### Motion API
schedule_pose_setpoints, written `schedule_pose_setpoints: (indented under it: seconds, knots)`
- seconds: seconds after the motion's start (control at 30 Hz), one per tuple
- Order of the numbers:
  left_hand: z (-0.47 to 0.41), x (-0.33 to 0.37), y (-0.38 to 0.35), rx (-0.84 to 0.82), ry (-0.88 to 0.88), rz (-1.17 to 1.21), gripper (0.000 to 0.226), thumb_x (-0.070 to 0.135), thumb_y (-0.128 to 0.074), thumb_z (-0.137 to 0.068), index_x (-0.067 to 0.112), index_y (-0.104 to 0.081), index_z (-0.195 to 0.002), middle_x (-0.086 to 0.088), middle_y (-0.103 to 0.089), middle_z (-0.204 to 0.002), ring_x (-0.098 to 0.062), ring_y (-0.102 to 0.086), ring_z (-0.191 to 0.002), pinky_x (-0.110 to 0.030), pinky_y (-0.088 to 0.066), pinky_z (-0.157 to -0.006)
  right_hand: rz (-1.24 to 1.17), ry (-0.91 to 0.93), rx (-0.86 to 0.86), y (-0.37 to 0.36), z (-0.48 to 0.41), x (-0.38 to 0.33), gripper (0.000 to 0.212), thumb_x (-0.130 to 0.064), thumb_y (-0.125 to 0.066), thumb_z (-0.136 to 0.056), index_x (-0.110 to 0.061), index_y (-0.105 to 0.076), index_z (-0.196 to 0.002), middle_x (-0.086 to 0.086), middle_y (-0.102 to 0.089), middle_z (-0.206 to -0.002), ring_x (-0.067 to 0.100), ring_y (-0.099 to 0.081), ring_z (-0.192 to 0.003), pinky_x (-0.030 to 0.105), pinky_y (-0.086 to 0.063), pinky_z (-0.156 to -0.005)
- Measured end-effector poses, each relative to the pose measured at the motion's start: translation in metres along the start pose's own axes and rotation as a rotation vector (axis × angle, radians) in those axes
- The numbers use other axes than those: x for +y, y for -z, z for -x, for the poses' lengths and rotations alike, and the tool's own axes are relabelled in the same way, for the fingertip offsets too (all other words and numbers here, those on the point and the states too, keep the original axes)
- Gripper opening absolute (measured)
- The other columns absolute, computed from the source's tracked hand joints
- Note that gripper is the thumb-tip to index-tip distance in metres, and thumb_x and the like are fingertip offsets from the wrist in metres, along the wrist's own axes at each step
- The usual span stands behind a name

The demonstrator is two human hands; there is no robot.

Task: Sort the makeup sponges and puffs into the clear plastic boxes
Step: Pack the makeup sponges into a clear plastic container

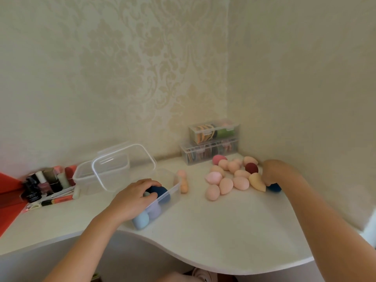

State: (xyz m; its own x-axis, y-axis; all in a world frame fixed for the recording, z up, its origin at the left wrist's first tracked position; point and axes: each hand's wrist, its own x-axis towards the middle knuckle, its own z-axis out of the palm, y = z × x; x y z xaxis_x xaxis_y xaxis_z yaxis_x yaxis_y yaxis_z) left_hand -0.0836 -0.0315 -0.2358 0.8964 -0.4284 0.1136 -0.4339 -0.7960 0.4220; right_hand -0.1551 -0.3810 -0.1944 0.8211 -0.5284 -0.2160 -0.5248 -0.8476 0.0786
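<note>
Left hand [134, 197] curls round a navy sponge [160, 190] inside the open box [173, 191], right hand [270, 174] grips a second navy sponge [275, 187] at the pile's [225, 185] right edge; sorting cool colours, next probably lift it clear and carry it boxward.

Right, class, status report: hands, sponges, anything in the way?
Left hand holds navy sponge inside box. Right hand grips blue sponge beside pink pile. Path between them open.
</note>
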Motion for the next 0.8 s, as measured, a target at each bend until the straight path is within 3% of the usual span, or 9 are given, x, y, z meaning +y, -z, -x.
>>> schedule_pose_setpoints:
  seconds: [0.13, 0.23, 0.3, 0.37, 0.43, 0.53, 0.67, 0.7, 0.8]
  knots:
    - [0.0, 0.001, 0.0, 0.001, -0.001, 0.006, 0.033, 0.028, -0.045, -0.091, 0.042, -0.052, -0.12, 0.024, -0.047, -0.125, -0.005, -0.043, -0.113, -0.023, -0.035, -0.086, 0.066, 0.002, -0.022, 0.005, -0.006, 0.003, 0.031, -0.014, -0.063, -0.086, -0.008, -0.058, -0.116, 0.004, -0.053, -0.095, 0.019, -0.054, -0.089, 0.023, -0.044, -0.074]
    - [0.0, 0.001, -0.001, 0.011, -0.005, 0.01, 0.033, 0.028, -0.045, -0.091, 0.041, -0.052, -0.12, 0.024, -0.047, -0.125, -0.004, -0.043, -0.114, -0.023, -0.034, -0.086, 0.067, -0.006, -0.009, 0.018, -0.002, 0.0, 0.009, -0.004, -0.065, -0.078, -0.008, -0.061, -0.085, 0.004, -0.054, -0.075, 0.019, -0.055, -0.071, 0.025, -0.045, -0.065]
    - [0.0, 0.0, -0.001, 0.018, -0.005, 0.009, 0.033, 0.029, -0.045, -0.091, 0.041, -0.052, -0.121, 0.026, -0.046, -0.126, -0.003, -0.042, -0.114, -0.022, -0.033, -0.086, 0.039, 0.025, 0.056, 0.03, 0.007, -0.006, 0.011, 0.004, -0.061, -0.072, -0.006, -0.057, -0.073, 0.006, -0.053, -0.068, 0.018, -0.05, -0.06, 0.023, -0.04, -0.053]
    - [-0.001, -0.001, -0.002, 0.022, -0.009, 0.008, 0.032, 0.03, -0.045, -0.092, 0.042, -0.051, -0.121, 0.027, -0.045, -0.126, -0.002, -0.042, -0.114, -0.022, -0.033, -0.084, -0.017, 0.153, 0.086, 0.042, 0.017, -0.017, 0.021, -0.001, -0.059, -0.077, -0.003, -0.06, -0.098, 0.009, -0.062, -0.089, 0.019, -0.052, -0.071, 0.022, -0.036, -0.052]
    - [-0.001, -0.002, -0.002, 0.023, -0.012, 0.008, 0.032, 0.031, -0.045, -0.092, 0.043, -0.051, -0.121, 0.028, -0.045, -0.126, -0.002, -0.042, -0.113, -0.021, -0.033, -0.084, -0.091, 0.36, 0.049, 0.053, 0.029, -0.034, 0.034, -0.01, -0.059, -0.083, -0.012, -0.057, -0.117, 0.005, -0.063, -0.113, 0.019, -0.057, -0.087, 0.024, -0.042, -0.064]
    - [-0.001, -0.003, -0.003, 0.021, -0.015, 0.009, 0.032, 0.033, -0.044, -0.092, 0.044, -0.05, -0.122, 0.028, -0.043, -0.127, -0.003, -0.041, -0.115, -0.022, -0.034, -0.086, -0.311, 0.693, -0.011, 0.067, 0.051, -0.068, 0.028, -0.012, -0.057, -0.086, -0.025, -0.062, -0.11, -0.011, -0.06, -0.101, 0.007, -0.057, -0.085, 0.019, -0.044, -0.07]
    - [-0.001, -0.004, -0.004, 0.015, -0.007, 0.002, 0.032, 0.036, -0.044, -0.092, 0.046, -0.049, -0.122, 0.026, -0.04, -0.134, -0.006, -0.04, -0.121, -0.025, -0.036, -0.093, -0.447, 0.911, -0.093, 0.072, 0.061, -0.117, 0.033, -0.004, -0.044, -0.09, -0.021, -0.06, -0.114, -0.01, -0.056, -0.093, -0.006, -0.053, -0.065, 0.006, -0.039, -0.05]
    - [-0.001, -0.004, -0.004, 0.015, -0.004, -0.002, 0.031, 0.037, -0.043, -0.092, 0.046, -0.049, -0.121, 0.025, -0.039, -0.138, -0.006, -0.039, -0.123, -0.026, -0.036, -0.095, -0.418, 0.937, -0.088, 0.07, 0.058, -0.13, 0.035, -0.004, -0.045, -0.09, -0.021, -0.058, -0.117, -0.007, -0.057, -0.099, -0.001, -0.055, -0.073, 0.009, -0.042, -0.052]
    - [-0.001, -0.005, -0.005, 0.015, -0.002, -0.007, 0.028, 0.041, -0.041, -0.092, 0.05, -0.051, -0.116, 0.028, -0.036, -0.14, -0.004, -0.039, -0.124, -0.028, -0.038, -0.097, -0.29, 1.028, -0.051, 0.063, 0.046, -0.165, 0.038, -0.004, -0.055, -0.084, -0.023, -0.06, -0.117, -0.001, -0.061, -0.112, 0.018, -0.058, -0.099, 0.026, -0.048, -0.078]
